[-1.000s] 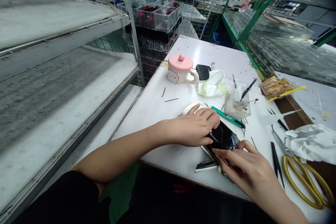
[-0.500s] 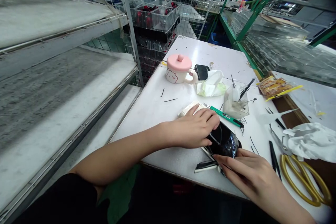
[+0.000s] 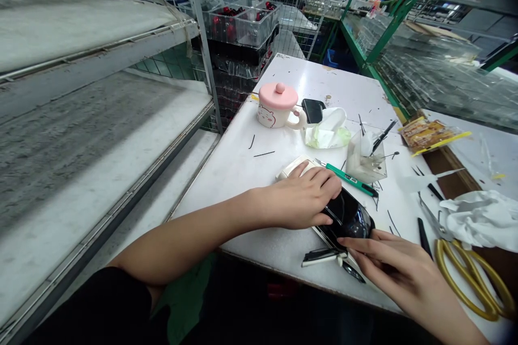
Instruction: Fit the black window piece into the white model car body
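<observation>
A glossy black-faced device with a white body (image 3: 351,216) lies on the white worktable; its exact kind is not clear. My left hand (image 3: 305,194) rests over its far left part with bent fingers, gripping it. At its near right edge, my right hand (image 3: 399,264) has thumb and fingers pressed together on the rim. Slim black and white pieces (image 3: 321,256) lie by the table's near edge, and a small dark glossy piece (image 3: 353,272) sits under my right hand. Just beyond my left hand is a green utility knife (image 3: 352,179).
A lidded mug (image 3: 277,108), a black phone-like object (image 3: 312,111), crumpled tissue (image 3: 329,132) and a clear tool holder (image 3: 366,161) stand farther back. Gold-handled scissors (image 3: 465,275) and white cloth (image 3: 477,218) lie right. A metal rack (image 3: 162,167) borders the left side.
My right hand has shifted slightly right along the device's near edge, uncovering the small dark piece below it. My left hand keeps its place on the device.
</observation>
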Demonstrator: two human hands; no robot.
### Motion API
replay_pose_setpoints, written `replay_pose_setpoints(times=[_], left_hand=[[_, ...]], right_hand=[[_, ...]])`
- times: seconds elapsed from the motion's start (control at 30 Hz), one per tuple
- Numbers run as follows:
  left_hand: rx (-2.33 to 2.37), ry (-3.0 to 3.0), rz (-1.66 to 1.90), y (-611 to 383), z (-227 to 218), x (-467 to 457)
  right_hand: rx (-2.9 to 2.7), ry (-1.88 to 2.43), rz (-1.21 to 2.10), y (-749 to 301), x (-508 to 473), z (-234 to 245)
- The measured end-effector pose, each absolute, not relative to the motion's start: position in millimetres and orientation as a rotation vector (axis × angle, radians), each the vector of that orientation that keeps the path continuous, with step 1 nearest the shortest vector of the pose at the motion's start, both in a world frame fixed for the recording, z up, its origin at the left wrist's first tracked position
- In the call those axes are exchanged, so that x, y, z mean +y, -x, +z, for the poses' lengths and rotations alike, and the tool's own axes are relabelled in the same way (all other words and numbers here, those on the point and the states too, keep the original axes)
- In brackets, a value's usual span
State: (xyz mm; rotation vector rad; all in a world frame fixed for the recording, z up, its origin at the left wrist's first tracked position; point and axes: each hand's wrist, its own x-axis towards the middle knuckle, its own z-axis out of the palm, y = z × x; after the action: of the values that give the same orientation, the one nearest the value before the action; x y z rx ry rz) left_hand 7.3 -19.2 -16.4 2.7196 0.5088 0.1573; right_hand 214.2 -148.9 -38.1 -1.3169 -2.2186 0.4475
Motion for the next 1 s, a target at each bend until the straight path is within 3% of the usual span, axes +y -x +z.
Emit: replay_pose_setpoints(times=[0.7, 1.0], left_hand=[[0.517, -2.747, 0.141, -7, -17, -20], [0.503, -2.736, 0.129, -7, -16, -18]], right_hand=[[-2.347, 1.315, 0.416, -218, -150, -49], [-2.524, 1.301, 0.178, -221, -149, -52]])
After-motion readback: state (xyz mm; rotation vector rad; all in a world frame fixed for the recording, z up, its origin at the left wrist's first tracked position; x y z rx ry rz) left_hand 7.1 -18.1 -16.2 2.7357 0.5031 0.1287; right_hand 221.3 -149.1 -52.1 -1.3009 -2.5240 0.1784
